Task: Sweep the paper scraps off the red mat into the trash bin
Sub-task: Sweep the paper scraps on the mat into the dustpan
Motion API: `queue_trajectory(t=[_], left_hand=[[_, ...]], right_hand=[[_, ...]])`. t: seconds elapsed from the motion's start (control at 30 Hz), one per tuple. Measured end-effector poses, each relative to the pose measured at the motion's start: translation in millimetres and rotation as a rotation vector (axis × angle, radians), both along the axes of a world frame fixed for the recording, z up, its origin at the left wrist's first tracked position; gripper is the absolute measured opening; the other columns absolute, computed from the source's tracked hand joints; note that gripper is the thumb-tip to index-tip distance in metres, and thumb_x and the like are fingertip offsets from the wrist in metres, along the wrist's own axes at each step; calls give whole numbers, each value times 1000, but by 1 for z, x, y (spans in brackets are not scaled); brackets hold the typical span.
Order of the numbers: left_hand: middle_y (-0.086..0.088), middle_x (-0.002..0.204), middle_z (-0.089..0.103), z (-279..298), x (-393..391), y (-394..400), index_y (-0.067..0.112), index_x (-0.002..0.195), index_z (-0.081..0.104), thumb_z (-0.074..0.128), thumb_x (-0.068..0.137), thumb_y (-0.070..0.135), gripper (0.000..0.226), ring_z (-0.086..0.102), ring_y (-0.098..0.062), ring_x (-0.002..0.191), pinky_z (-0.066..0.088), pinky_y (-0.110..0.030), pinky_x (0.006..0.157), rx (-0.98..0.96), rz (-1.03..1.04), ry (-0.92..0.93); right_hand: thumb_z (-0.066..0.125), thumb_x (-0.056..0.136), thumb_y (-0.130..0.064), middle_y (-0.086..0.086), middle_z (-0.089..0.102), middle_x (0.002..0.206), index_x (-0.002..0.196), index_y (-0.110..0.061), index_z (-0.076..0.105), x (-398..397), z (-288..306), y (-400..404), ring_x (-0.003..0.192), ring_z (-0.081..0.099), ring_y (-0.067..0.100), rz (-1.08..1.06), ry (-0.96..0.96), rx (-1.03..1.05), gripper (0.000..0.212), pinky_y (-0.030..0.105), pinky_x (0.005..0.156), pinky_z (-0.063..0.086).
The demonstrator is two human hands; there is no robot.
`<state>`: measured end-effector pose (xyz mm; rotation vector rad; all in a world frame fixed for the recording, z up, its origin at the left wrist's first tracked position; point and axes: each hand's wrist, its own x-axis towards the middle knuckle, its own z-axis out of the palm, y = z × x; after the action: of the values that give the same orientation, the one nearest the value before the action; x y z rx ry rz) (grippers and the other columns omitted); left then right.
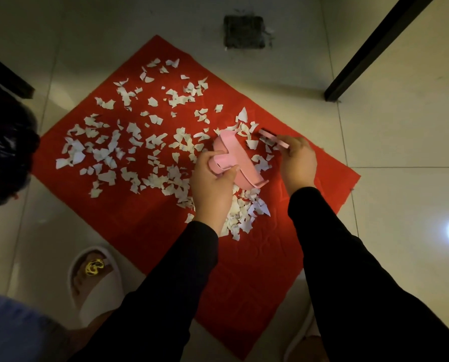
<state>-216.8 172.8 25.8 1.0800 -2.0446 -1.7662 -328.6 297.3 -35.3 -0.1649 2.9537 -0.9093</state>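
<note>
A red mat point(145, 231) lies on the tiled floor, strewn with several white paper scraps point(108, 150). My left hand point(211, 185) grips the handle of a pink dustpan point(233, 158) tilted over the mat's right part. My right hand point(297, 162) holds a small pink brush point(273, 138) just right of the dustpan, among the scraps. A denser heap of scraps point(241, 212) sits below the dustpan, partly hidden by my left wrist. A black trash bag point(4, 150) lining the bin stands at the left edge.
A dark table leg point(369, 53) slants down at the upper right. A floor drain point(245, 32) lies beyond the mat. My foot in a white slipper point(92, 280) stands at the mat's lower left edge. Another dark leg point(6, 77) is at the far left.
</note>
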Motion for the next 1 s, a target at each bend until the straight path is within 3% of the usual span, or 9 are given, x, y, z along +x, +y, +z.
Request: queue_trajectory(t=[0.17, 0.3, 0.47, 0.63, 0.87, 1.0], left_hand=[[9, 93, 60, -2, 3, -1, 20, 93, 53, 70, 77, 3, 29, 59, -8, 87, 48, -12, 69, 9, 17, -4], [0, 101, 62, -3, 5, -1, 21, 92, 53, 70, 77, 2, 30, 61, -13, 92, 47, -13, 70, 29, 33, -10], [-2, 103, 63, -3, 12, -1, 21, 94, 52, 70, 78, 4, 29, 61, -15, 94, 49, -21, 74, 9, 22, -39], [-1, 102, 63, -4, 17, -2, 20, 94, 53, 70, 78, 5, 28, 60, -12, 90, 48, -15, 69, -9, 18, -43], [7, 94, 58, 0, 22, 0, 18, 94, 53, 69, 79, 5, 25, 57, -7, 84, 45, -5, 59, -35, 10, -55], [6, 95, 59, 2, 25, 1, 19, 93, 52, 69, 79, 5, 26, 57, -8, 85, 43, -4, 58, -33, 11, -54]], right_hand=[[44, 95, -12, 12, 64, 108, 111, -10, 66, -6, 18, 1, 98, 61, 27, -48, -157, -81, 28, 38, 84, 51], [48, 96, -21, 4, 66, 101, 106, -12, 64, -11, 39, 5, 90, 63, 16, -148, -217, -292, 21, 21, 74, 50], [47, 97, -20, 5, 67, 102, 107, -11, 65, -6, 38, 8, 87, 61, 15, -159, -168, -263, 23, 29, 81, 51], [45, 97, -13, 10, 62, 88, 103, -8, 66, 10, 25, 2, 74, 56, 22, -29, -237, -9, 23, 23, 53, 38], [52, 94, -23, 7, 67, 95, 107, -11, 66, 6, 49, 2, 84, 63, 19, -98, -236, -207, 22, 33, 77, 52], [48, 95, -19, 9, 68, 97, 104, -8, 67, 5, 47, 8, 87, 63, 21, -137, -152, -216, 24, 29, 73, 48]])
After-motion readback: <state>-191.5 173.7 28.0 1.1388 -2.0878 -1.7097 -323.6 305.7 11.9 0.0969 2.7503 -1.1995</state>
